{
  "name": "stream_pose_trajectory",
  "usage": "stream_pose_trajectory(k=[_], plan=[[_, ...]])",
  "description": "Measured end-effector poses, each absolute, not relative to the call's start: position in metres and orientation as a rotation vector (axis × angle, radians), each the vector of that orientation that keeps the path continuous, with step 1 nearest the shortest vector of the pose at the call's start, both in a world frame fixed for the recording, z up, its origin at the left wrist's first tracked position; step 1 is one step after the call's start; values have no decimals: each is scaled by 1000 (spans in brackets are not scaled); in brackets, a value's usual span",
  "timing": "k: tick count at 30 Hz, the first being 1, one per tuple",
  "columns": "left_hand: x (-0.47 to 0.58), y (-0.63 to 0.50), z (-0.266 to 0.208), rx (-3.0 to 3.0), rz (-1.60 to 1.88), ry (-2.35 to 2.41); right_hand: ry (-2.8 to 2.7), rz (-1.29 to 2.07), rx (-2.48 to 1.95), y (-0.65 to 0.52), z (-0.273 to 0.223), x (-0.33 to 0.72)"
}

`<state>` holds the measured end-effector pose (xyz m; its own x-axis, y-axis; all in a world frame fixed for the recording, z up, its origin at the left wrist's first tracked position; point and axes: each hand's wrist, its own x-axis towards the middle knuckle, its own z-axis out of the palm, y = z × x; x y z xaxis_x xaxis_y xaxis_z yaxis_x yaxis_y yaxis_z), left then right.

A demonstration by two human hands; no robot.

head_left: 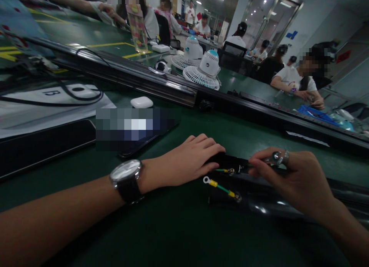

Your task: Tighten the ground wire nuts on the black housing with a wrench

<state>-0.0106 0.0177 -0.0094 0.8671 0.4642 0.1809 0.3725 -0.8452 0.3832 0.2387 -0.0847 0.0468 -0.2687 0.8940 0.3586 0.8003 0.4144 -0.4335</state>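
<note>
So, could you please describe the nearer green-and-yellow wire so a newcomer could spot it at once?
On the green table, find the nearer glossy black bar by the right hand. The nearer wire, green with yellow sleeves, is at its left end. Unlike the farther wire, its silver ring shows whole.

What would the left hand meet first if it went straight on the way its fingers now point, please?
The left hand would probably meet the right hand first, facing it along the black bar it seems to touch, though depth is unclear.
</note>
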Motion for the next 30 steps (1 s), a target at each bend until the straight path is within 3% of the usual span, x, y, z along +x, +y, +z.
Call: stream_pose_trajectory(k=[23,30], plan=[[-11,19,-11,2705,385,631,-2107,242,-1443,-84,33,229],[-11,18,-9,2694,381,628,-2487,48,-1153,-82,42,242]])
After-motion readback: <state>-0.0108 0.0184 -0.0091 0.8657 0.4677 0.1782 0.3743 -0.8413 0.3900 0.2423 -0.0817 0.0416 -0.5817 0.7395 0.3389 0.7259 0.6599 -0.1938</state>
